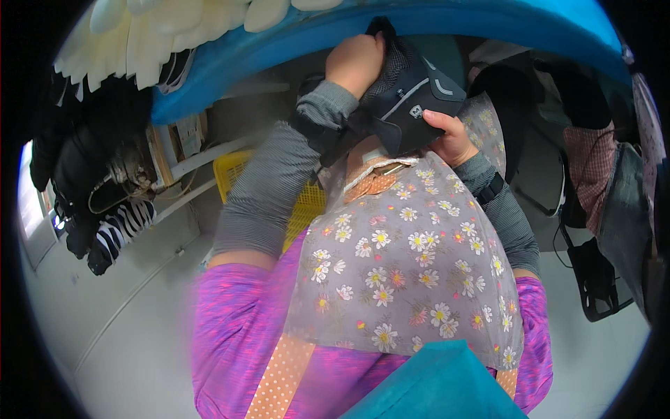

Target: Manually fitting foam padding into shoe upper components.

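A black shoe upper (412, 105) with a mesh part, grey trim and a small pale emblem is held up at the blue table edge. My left hand (356, 63) is closed on its dark mesh edge at the top; those fingertips are hidden behind the material. At the lower right side, my right hand (452, 137) grips it, thumb flat on the front and the other fingers out of sight beneath. The upper hangs just above my grey flowered apron (412, 265).
A blue-covered table (551, 38) curves across the top, with a heap of white sole-shaped pieces (157, 35) at its left. A yellow plastic basket (303, 209) stands below, beside my left forearm. Dark items (91, 167) crowd the far left. A dark chair frame (593, 279) stands right.
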`<state>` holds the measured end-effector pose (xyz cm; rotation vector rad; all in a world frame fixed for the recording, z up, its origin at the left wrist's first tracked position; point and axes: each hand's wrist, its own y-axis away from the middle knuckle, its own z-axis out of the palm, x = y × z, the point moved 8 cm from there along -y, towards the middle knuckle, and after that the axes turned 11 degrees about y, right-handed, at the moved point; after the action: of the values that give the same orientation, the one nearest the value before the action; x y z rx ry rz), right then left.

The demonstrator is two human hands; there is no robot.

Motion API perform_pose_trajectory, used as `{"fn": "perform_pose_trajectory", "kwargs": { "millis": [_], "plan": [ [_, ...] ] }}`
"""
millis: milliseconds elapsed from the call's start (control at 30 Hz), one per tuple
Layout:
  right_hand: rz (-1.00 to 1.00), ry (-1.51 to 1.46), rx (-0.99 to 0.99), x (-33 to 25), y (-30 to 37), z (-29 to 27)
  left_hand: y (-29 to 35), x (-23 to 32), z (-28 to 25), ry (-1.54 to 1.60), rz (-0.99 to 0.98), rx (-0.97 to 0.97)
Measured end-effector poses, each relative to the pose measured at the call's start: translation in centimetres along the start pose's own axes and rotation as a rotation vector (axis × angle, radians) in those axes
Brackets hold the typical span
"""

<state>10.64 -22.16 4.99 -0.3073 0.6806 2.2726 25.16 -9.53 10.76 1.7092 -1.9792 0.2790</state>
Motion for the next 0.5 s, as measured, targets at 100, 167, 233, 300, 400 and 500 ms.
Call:
{"fn": "perform_pose_trajectory", "kwargs": {
  "millis": [100,167,233,300,400,500],
  "plan": [
    [-0.078,0.168,0.033,-1.6,1.0,0.8,1.4,1.1,-1.7,-0.013,0.087,0.148],
    [-0.089,0.156,0.028,-1.8,1.0,0.7,1.3,1.4,-1.7,0.007,0.126,0.138],
    [-0.092,0.139,0.015,-1.8,1.0,0.7,1.0,1.6,-1.5,0.019,0.155,0.128],
    [-0.096,0.128,0.084,-1.7,0.6,0.1,0.2,0.6,-0.1,0.013,0.088,0.024],
    [-0.04,0.148,0.021,-2.5,0.6,0.8,-0.8,0.1,1.1,-0.03,0.076,-0.059],
    [-0.049,0.218,0.069,-1.8,0.9,0.3,0.1,-0.1,2.1,0.018,0.148,-0.063]
  ]
}}
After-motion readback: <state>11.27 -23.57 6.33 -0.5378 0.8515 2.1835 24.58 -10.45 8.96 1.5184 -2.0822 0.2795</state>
